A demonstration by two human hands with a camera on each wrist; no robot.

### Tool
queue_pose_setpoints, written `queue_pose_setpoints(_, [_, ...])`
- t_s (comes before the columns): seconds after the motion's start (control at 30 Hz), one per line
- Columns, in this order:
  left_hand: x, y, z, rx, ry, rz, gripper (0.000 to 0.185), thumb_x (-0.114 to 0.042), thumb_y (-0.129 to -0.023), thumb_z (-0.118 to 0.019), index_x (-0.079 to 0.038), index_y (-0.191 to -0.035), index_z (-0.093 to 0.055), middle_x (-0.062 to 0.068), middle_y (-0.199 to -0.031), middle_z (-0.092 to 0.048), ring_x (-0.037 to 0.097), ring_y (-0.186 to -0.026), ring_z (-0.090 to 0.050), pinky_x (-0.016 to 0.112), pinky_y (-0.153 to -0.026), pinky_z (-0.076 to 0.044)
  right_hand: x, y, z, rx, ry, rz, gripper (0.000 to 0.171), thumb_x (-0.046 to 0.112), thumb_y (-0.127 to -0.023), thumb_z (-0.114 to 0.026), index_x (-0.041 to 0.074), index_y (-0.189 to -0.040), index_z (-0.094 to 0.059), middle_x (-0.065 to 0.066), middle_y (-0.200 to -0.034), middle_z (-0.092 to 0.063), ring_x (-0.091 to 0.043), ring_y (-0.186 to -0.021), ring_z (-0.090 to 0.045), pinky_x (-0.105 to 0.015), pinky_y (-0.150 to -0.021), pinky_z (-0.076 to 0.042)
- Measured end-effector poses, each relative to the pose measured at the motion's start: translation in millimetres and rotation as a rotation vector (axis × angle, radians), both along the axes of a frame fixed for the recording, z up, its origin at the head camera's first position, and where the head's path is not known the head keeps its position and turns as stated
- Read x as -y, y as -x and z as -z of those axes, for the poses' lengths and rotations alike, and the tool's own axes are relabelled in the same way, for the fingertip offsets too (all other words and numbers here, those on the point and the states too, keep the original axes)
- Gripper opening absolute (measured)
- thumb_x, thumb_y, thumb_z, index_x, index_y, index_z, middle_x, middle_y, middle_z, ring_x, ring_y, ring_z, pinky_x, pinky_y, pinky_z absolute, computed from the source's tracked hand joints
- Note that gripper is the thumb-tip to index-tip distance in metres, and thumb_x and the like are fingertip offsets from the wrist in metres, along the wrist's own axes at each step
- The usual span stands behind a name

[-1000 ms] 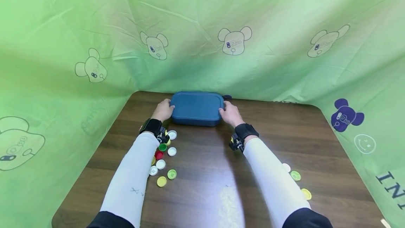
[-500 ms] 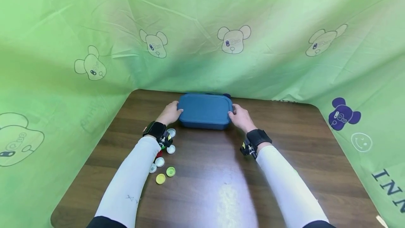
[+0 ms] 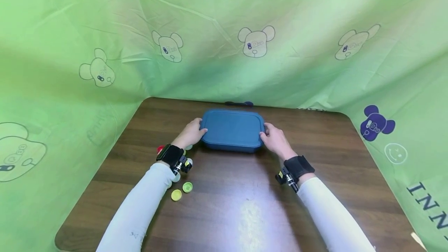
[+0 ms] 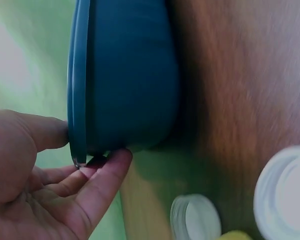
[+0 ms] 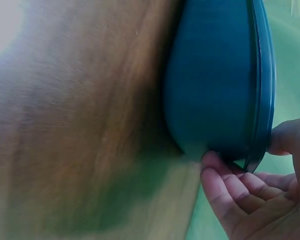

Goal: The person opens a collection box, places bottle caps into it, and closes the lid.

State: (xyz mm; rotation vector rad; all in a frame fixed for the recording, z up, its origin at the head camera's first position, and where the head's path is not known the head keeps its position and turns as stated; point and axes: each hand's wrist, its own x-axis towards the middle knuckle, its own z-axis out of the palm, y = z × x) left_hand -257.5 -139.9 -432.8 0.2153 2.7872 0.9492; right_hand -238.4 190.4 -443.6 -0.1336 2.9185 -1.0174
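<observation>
A blue rectangular box with rounded corners and a lid (image 3: pixel 232 128) is held between both hands near the far side of the table. My left hand (image 3: pixel 190 133) grips its left end, thumb on the lid's rim and fingers under the lip, as the left wrist view shows the box wall (image 4: pixel 135 70). At the right end my right hand (image 3: pixel 276 140) holds it the same way; in the right wrist view the fingertips (image 5: pixel 215 182) lie under the rim. The lid is on, so the inside is hidden.
Several bottle caps lie by my left forearm, among them a yellow cap (image 3: pixel 176 195), a light green cap (image 3: pixel 187 187) and a red cap (image 3: pixel 160 149), some partly covered by the wrist. A green printed curtain (image 3: pixel 210 69) surrounds the brown wooden table (image 3: pixel 224 197).
Both hands have moved the blue box to the right and somewhat nearer. Their grip on its two ends stays the same. My right forearm now lies further right.
</observation>
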Motion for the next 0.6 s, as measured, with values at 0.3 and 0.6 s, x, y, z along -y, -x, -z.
queue_pose_setpoints(0.3, [-16.4,-35.3,2.3,-0.024,-0.009,0.017,0.06,-0.023,-0.103,-0.06,0.012,-0.146,-0.037,0.03,-0.145,-0.048,0.04,-0.136,-0.047,0.05,-0.112,-0.038,-15.0,-37.0,-2.4,-0.036,-0.075,-0.009,0.057,0.021,-0.102,-0.055,-0.008,-0.149,-0.04,-0.025,-0.115,-0.066,-0.039,-0.109,-0.064,-0.051,-0.09,-0.052])
queue_pose_setpoints(0.6, [-28.9,-76.7,3.7,-0.016,-0.032,-0.007,0.062,-0.022,-0.101,-0.062,0.011,-0.147,-0.037,0.029,-0.142,-0.051,0.038,-0.131,-0.053,0.05,-0.108,-0.043,-27.3,-77.5,-4.0,-0.055,-0.085,-0.018,0.055,0.017,-0.101,-0.057,-0.011,-0.147,-0.042,-0.019,-0.1,-0.063,-0.037,-0.105,-0.066,-0.048,-0.083,-0.054])
